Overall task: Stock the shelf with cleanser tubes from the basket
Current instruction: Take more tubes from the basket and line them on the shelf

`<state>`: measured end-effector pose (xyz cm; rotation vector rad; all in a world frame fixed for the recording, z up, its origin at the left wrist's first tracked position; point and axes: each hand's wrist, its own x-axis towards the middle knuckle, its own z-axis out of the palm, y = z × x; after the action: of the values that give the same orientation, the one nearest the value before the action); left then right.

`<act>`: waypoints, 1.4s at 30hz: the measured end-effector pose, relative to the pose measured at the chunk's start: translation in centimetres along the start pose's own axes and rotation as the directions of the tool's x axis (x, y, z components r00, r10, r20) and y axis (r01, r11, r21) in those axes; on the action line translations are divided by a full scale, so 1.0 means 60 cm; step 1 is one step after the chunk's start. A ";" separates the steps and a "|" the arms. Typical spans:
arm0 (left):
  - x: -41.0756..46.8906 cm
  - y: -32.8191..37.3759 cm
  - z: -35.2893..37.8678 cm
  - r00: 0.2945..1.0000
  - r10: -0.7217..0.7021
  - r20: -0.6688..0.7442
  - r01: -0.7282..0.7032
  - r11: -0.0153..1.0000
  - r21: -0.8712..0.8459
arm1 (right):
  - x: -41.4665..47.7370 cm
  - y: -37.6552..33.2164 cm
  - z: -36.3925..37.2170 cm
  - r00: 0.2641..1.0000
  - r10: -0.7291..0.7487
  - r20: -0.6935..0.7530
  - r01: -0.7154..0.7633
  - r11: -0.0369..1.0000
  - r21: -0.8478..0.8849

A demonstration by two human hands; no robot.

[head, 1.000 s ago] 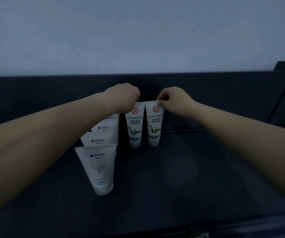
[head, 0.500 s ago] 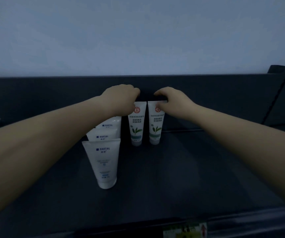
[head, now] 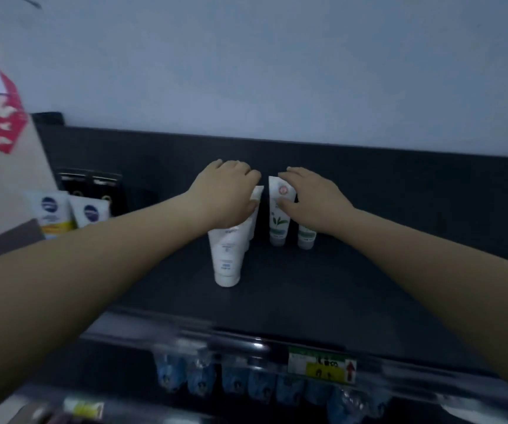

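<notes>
Cleanser tubes of white plastic with a green leaf print (head: pixel 278 218) stand cap-down mid-frame on the dark shelf (head: pixel 308 286). The right hand (head: pixel 314 200) pinches one's crimped top; the left hand (head: pixel 225 191) curls over a plain white tube (head: pixel 256 197). Likely aligning them; next, release without toppling.

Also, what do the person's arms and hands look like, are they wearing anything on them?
No sleeve shows on the left forearm or the right forearm; both are bare up to the frame edge. The left hand and right hand wear no gloves, and I see no watch, bracelet or ring, though the picture is dim.
</notes>
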<state>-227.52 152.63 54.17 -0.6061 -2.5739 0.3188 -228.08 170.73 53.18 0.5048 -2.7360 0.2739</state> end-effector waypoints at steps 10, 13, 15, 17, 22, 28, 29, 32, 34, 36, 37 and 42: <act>-0.226 0.015 -0.061 0.962 -0.254 0.099 0.245 0.965 0.091 | -0.100 -0.147 0.013 0.960 -0.280 -0.003 0.278 0.951 0.139; -0.303 0.010 -0.071 0.931 -0.330 0.155 0.308 0.939 0.150 | -0.129 -0.208 0.032 0.925 -0.375 0.059 0.360 0.916 0.177; -0.347 0.004 -0.073 0.908 -0.383 0.170 0.353 0.918 0.181 | -0.145 -0.245 0.044 0.895 -0.438 0.079 0.417 0.887 0.198; -0.404 -0.006 -0.074 0.866 -0.462 0.191 0.427 0.883 0.196 | -0.161 -0.296 0.065 0.854 -0.510 0.107 0.483 0.851 0.206; -0.520 -0.031 -0.059 0.787 -0.578 0.216 0.538 0.814 0.220 | -0.187 -0.396 0.116 0.781 -0.610 0.133 0.573 0.785 0.236; -0.683 -0.090 -0.011 0.669 -0.687 0.284 0.642 0.727 0.246 | -0.217 -0.540 0.205 0.686 -0.707 0.169 0.646 0.700 0.306; -0.707 -0.100 -0.003 0.644 -0.701 0.306 0.653 0.712 0.257 | -0.220 -0.563 0.222 0.673 -0.717 0.182 0.653 0.692 0.308; -0.773 -0.135 0.021 0.585 -0.724 0.366 0.676 0.684 0.273 | -0.226 -0.628 0.271 0.643 -0.732 0.224 0.661 0.678 0.320; -0.814 -0.157 0.039 0.567 -0.733 0.376 0.696 0.671 0.256 | -0.232 -0.667 0.302 0.623 -0.742 0.248 0.667 0.669 0.329; -0.853 -0.177 0.061 0.544 -0.744 0.389 0.720 0.652 0.238 | -0.240 -0.702 0.336 0.603 -0.751 0.269 0.670 0.660 0.340; -0.871 -0.187 0.073 0.531 -0.746 0.402 0.728 0.644 0.234 | -0.243 -0.717 0.353 0.591 -0.757 0.279 0.672 0.654 0.348; -0.950 -0.223 0.140 0.465 -0.748 0.473 0.783 0.597 0.175 | -0.254 -0.780 0.441 0.532 -0.767 0.360 0.673 0.640 0.370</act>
<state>-191.44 113.18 28.83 0.7936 -3.0311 0.0605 -204.94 125.93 29.05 1.9526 -2.6281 0.1908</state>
